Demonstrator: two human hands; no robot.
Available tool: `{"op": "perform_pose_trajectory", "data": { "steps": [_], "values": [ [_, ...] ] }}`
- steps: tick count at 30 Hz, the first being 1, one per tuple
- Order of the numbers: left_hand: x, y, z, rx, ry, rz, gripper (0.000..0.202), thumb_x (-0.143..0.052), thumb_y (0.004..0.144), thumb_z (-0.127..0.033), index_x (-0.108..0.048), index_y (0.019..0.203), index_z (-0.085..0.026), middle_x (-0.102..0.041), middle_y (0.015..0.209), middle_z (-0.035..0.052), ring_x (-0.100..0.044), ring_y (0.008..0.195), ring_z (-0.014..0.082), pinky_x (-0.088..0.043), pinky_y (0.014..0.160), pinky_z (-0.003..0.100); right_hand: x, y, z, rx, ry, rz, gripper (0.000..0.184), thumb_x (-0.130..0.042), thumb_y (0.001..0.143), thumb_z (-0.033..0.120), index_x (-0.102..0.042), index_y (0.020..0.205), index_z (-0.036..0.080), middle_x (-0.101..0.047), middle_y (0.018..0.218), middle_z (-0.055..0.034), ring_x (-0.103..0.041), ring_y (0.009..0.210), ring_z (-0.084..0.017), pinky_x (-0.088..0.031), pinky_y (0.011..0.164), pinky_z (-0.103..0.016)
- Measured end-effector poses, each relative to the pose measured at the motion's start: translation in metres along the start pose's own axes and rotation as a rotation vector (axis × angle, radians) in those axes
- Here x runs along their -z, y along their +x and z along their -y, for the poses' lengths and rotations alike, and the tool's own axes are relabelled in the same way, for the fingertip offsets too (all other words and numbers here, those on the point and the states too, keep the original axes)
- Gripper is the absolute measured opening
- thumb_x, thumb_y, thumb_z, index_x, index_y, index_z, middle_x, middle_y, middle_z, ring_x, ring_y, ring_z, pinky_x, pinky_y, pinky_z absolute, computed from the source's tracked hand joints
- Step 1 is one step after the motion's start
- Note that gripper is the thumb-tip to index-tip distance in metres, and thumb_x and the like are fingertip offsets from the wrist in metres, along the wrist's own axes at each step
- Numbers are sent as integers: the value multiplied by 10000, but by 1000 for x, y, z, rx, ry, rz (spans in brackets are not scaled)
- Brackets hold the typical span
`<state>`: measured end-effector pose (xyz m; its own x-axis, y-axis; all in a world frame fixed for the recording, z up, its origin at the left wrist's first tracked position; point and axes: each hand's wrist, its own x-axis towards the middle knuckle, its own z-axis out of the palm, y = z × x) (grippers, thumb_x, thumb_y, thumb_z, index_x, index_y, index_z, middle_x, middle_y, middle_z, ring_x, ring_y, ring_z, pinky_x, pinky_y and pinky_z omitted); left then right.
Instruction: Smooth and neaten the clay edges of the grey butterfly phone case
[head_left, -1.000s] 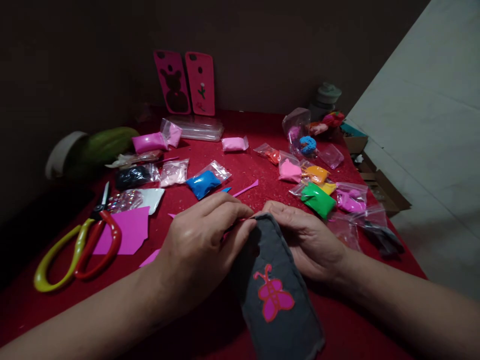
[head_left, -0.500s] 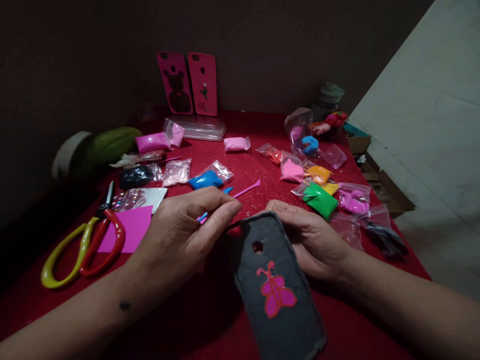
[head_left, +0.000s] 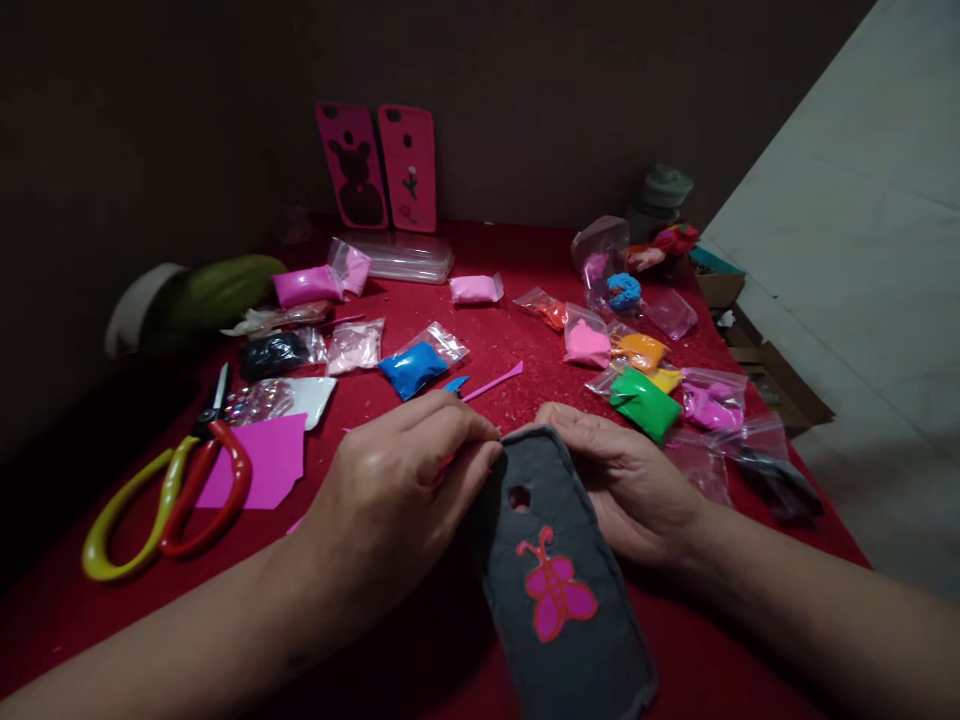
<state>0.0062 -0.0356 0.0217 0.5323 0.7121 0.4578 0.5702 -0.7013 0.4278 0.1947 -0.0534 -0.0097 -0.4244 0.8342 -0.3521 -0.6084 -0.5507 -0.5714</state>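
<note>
A dark grey phone case (head_left: pixel 574 665), seemingly covered in clay, is tilted in front of me with a pink, red-edged butterfly (head_left: pixel 559 590) on its face. Above the butterfly is a round hole. My right hand (head_left: pixel 626 475) holds the case along its upper right side, the fingers partly hidden behind it. At the top left corner my left hand (head_left: pixel 409 490) has its thumb and index finger pinched together on the rim. Just beyond my left hand lies a pink modelling tool (head_left: pixel 495 380), beside a blue one (head_left: pixel 455 384).
Scissors (head_left: pixel 206 430) and a magenta sheet (head_left: pixel 259 465) lie at left on the red cloth. Clay packets, including blue (head_left: pixel 412 370) and green (head_left: pixel 645 402), are scattered around. Two decorated cases (head_left: pixel 407 170) lean against the wall, behind a clear case (head_left: pixel 405 258). Cardboard boxes stand right.
My left hand has rolled over and closed in on the case's top left corner, its fingers now more curled. The case has shifted slightly right; my right hand keeps its hold.
</note>
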Motion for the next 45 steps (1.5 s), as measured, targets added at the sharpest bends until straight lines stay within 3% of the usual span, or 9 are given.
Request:
{"op": "perform_pose_trajectory", "data": {
  "steps": [10, 14, 16, 21, 29, 33, 37, 39, 45],
  "values": [
    [23, 14, 15, 277, -59, -16, 165, -569, 863, -297, -706, 842, -208, -714, 739, -7, -640, 653, 150, -451, 594, 248, -1, -1, 1, -21, -88, 27, 202, -682, 763, 216, -534, 650, 136, -517, 617, 9, -502, 554, -97, -427, 582, -225],
    [24, 33, 31, 335, 5, 247, 219, -528, 850, -278, -718, 834, -170, -700, 678, 1, -614, 595, 130, -435, 555, 232, 0, -2, 0, -55, -71, 87, 196, -675, 770, 207, -544, 648, 128, -536, 609, 3, -523, 559, -99, -440, 587, -222],
    [18, 44, 34, 321, 114, 406, 234, -510, 850, -258, -724, 820, -167, -691, 655, -3, -611, 587, 122, -437, 558, 223, 1, -2, 0, -57, -54, 101, 194, -683, 760, 199, -546, 644, 126, -543, 602, 4, -525, 554, -96, -442, 584, -216],
    [-12, 65, 28, 287, 330, 459, 196, -535, 837, -149, -706, 933, -160, -724, 892, 77, -666, 870, 217, -488, 796, 329, 3, 0, -3, -43, -35, 120, 204, -710, 729, 199, -546, 635, 122, -557, 583, 9, -518, 521, -84, -442, 560, -206],
    [-45, 78, 21, 276, 399, 603, 369, -578, 911, -349, -541, 1229, -166, -575, 1234, 99, -604, 1038, 230, -533, 861, 448, 3, 0, -4, -41, -15, 168, 206, -719, 723, 214, -552, 642, 125, -583, 587, 7, -543, 532, -94, -460, 571, -223],
    [-29, 87, 19, 304, 308, 533, 145, -592, 859, -193, -665, 964, -126, -670, 920, 96, -653, 862, 221, -525, 730, 337, 4, -1, -4, -40, -45, 147, 227, -715, 728, 215, -527, 632, 133, -548, 574, 19, -512, 521, -85, -445, 565, -218],
    [7, 85, 8, 365, 53, 413, 188, -458, 856, -117, -642, 870, -148, -546, 537, -19, -509, 438, 95, -397, 447, 212, 5, -1, -2, -35, -24, 140, 204, -721, 714, 188, -537, 646, 132, -558, 595, 18, -527, 555, -87, -455, 597, -220],
    [23, 76, 3, 408, -334, 220, 127, -494, 861, -154, -620, 855, -144, -536, 519, -26, -504, 435, 86, -392, 435, 200, 4, -1, -2, -39, -6, 144, 178, -712, 723, 170, -553, 654, 129, -573, 598, 14, -538, 560, -89, -462, 608, -222],
    [36, 40, -8, 426, -586, -68, 167, -602, 859, -219, -648, 713, -150, -581, 526, -26, -493, 427, 45, -391, 392, 124, 2, -3, -2, -25, -33, 75, 184, -647, 786, 159, -541, 638, 131, -551, 587, 16, -527, 541, -85, -454, 584, -216]
  ]
}}
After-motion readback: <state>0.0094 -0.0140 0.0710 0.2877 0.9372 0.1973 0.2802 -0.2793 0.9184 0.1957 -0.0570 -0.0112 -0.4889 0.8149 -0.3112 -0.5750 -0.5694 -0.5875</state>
